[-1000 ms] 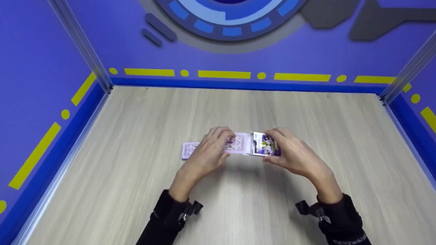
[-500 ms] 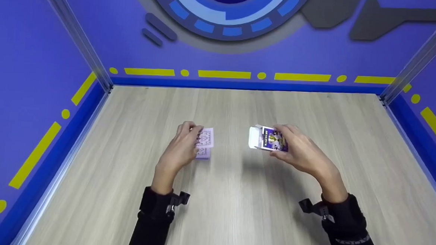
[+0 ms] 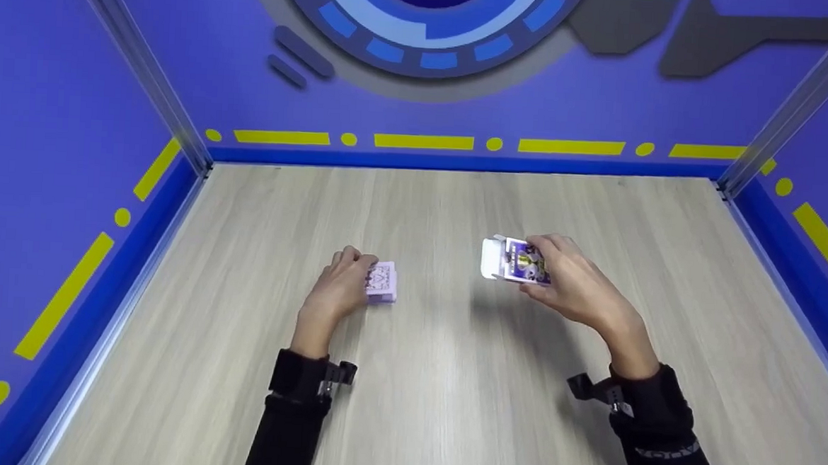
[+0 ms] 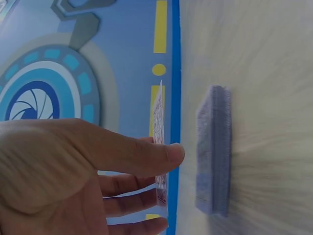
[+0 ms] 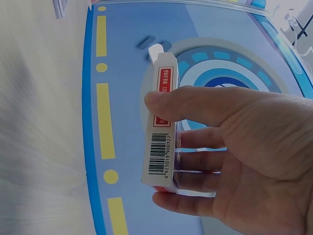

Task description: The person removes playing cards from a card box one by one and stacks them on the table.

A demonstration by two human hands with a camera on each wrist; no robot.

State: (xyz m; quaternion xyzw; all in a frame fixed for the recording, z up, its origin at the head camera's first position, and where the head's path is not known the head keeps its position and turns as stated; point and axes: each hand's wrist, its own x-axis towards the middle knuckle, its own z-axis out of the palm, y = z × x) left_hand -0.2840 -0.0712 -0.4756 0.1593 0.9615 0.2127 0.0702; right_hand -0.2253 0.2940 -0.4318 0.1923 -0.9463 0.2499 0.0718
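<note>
Between thumb and fingers, my left hand (image 3: pixel 335 285) pinches a thin playing card (image 4: pixel 159 117) with a patterned back, seen nearly edge-on in the left wrist view. Close below it, a deck of playing cards (image 4: pixel 213 152) rests on the table; the card overlaps the deck in the head view. Over to the right, my right hand (image 3: pixel 578 280) holds a purple and white card box (image 3: pixel 522 261) above the table. Its white end flap (image 3: pixel 492 258) stands out toward the left. The right wrist view shows the box's narrow side with a barcode (image 5: pixel 157 153), my thumb lying across it.
The wooden table (image 3: pixel 433 403) is enclosed by blue-purple panels (image 3: pixel 434 113) at the back and both sides. Metal corner posts stand at the back left (image 3: pixel 139 69) and back right (image 3: pixel 803 104).
My left hand has moved left, away from the box opening, carrying the card over the deck, then down closer to it. My right hand has shifted slightly right with the box.
</note>
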